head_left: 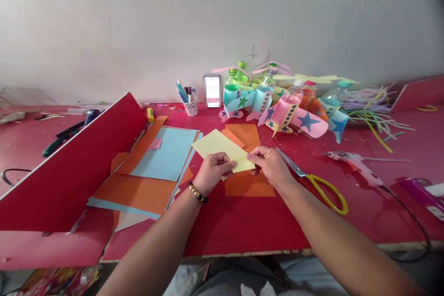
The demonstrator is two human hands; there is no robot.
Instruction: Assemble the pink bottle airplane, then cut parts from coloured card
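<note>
Over the red table (243,226), the left hand (215,171) and right hand (268,164) finger-pinch yellow paper (218,145), partly hiding an orange sheet (249,186); white wall (145,46) stands at twelve o'clock.

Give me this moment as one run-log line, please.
left hand: gripping yellow paper | right hand: pinching its edge | orange sheet: below, on red tabletop | scissors: lying unheld

Left hand (212,171), right hand (270,163) pinching; forearms (163,238) angled inward.
</note>
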